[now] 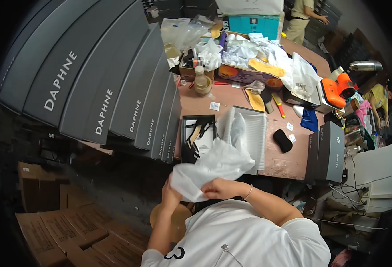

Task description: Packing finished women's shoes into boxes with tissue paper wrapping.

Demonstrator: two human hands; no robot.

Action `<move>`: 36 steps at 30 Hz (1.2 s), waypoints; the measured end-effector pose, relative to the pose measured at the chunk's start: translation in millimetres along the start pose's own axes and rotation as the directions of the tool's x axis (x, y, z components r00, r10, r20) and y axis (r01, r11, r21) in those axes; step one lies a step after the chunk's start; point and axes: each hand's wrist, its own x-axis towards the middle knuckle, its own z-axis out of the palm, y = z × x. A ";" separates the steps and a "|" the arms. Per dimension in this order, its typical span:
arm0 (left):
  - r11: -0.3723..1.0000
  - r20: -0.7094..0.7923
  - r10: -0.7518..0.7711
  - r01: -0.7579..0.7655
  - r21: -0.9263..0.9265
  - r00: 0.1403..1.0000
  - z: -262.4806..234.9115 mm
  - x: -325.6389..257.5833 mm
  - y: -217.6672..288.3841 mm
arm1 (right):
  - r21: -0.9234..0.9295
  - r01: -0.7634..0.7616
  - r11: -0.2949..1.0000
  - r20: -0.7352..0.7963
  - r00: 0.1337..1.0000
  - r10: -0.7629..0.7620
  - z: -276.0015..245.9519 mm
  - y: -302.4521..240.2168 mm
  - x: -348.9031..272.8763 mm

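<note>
Near the table's front edge I hold a thin white bag [222, 162] stretched between my two hands. My left hand [171, 196] is closed on the bag's left edge, its fingers partly hidden behind the material. My right hand [219, 189], with a bracelet on the wrist, pinches the near edge. The far part of the bag lies over an open box part with a white ribbed lining [259, 133]. Just left of it, a dark open shoe box [186, 155] contains a black strappy sandal [193, 136] with a tan insole.
Tall stacked dark shoe boxes [93, 80] fill the left. A black sponge-like pad [282, 140] and upright dark boxes [331, 151] are at the right. Behind are a pump bottle [200, 80], an orange tool [333, 91] and a yellow-handled brush [279, 107]. Brown cartons [71, 227] sit lower left.
</note>
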 end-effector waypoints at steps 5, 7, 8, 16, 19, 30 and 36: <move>0.861 -0.209 -0.452 0.485 0.151 0.867 -77.0 -97.9 -48.6 | -0.401 -0.276 0.873 -0.471 0.880 0.061 -61.4 47.6 48.2; 0.869 -0.322 -0.247 0.356 0.343 0.914 -89.8 -102.6 -35.3 | -0.655 -0.266 0.707 -0.460 0.883 -0.094 -91.9 62.2 86.9; 0.884 -0.301 -0.135 0.252 0.393 0.944 -88.7 -102.4 -29.0 | -0.782 -0.266 0.564 -0.413 0.899 -0.149 -105.0 78.9 110.1; 0.929 -0.228 -0.362 0.330 -0.168 0.904 -43.3 -108.2 -3.3 | -0.980 0.114 0.162 0.115 0.993 -0.001 -143.1 123.7 184.6; 0.861 0.051 -0.479 0.480 -0.168 0.876 -46.7 -62.8 47.5 | -0.923 0.032 0.383 0.039 0.999 0.011 -156.4 27.5 121.8; 0.038 0.830 0.171 0.839 -0.543 0.530 88.2 57.8 63.1 | 0.657 -0.198 0.727 -0.030 0.957 0.288 -56.4 22.5 -72.5; 0.373 0.856 0.069 0.782 -0.499 0.513 102.6 70.5 94.5 | 0.419 0.034 0.907 -0.158 0.987 0.036 -51.5 0.0 -142.5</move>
